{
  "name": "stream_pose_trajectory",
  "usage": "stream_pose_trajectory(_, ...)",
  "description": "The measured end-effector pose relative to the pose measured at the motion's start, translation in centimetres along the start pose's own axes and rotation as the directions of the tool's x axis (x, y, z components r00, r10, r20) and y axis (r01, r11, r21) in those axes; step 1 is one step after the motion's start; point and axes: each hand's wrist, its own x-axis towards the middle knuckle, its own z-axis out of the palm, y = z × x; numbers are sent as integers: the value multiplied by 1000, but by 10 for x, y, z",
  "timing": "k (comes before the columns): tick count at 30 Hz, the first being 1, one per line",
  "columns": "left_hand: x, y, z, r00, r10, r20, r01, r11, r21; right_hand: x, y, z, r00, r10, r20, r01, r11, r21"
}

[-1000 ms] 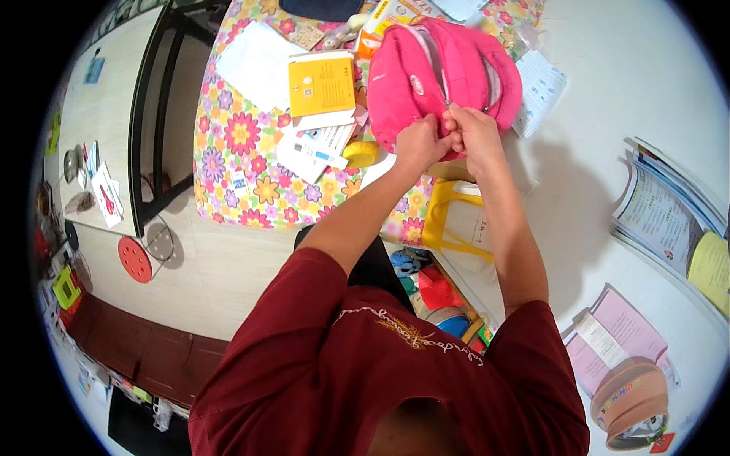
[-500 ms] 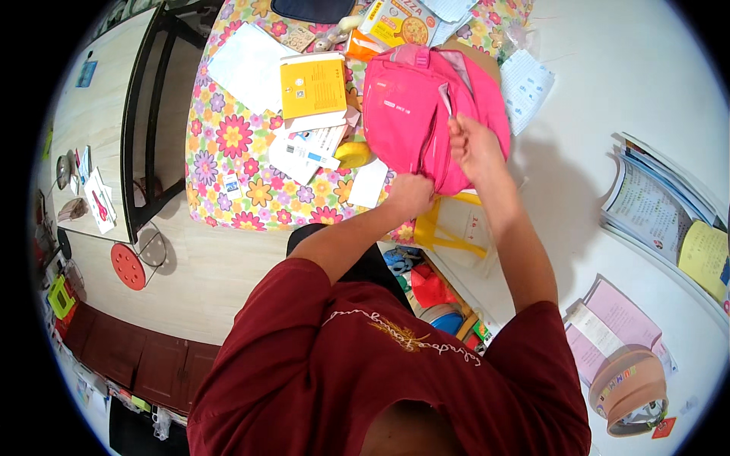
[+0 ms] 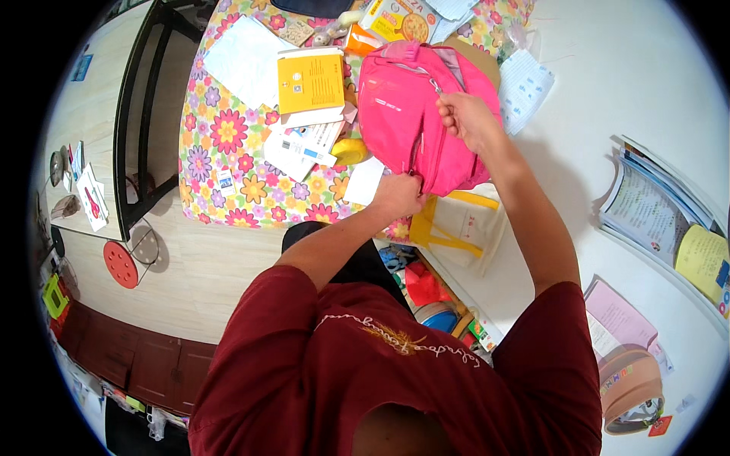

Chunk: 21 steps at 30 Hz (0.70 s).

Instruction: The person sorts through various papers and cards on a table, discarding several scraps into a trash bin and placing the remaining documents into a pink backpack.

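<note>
A bright pink backpack (image 3: pixel 391 114) lies at the far edge of my reach, partly on a flowered tablecloth (image 3: pixel 228 163). My right hand (image 3: pixel 468 121) is closed in a pinch on a zipper pull (image 3: pixel 436 87) at the upper part of the bag. At the bag's near edge, by the lower end of a zipper line, my left hand (image 3: pixel 399 195) is closed on the pink fabric; its fingertips are partly hidden. Just under the near edge of the backpack lies a whitish pouch with yellow trim (image 3: pixel 464 228).
Left of the backpack are a yellow box (image 3: pixel 312 83), papers (image 3: pixel 251 64) and a yellow round object (image 3: pixel 350 152). Behind stands a pizza box (image 3: pixel 399 21). Open books (image 3: pixel 646 205) and a sun visor (image 3: pixel 633 384) lie on the right. A red stool (image 3: pixel 120 264) stands at left.
My right hand has moved slightly up and left along the backpack with the zipper pull. My left hand stays at the near edge. The whole view has shifted slightly.
</note>
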Motion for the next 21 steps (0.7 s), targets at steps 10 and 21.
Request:
stream_pose_trajectory(10, 65, 35, -36, 934, -124, -334, 43, 970, -240, -18, -8, -10, 996, -54, 65, 53, 998, 17)
stream_pose_trajectory(21, 71, 37, -56, 874, -304, -380, 136, 902, -409, -28, -11, -7, 987, 12, 162, -32, 992, 123)
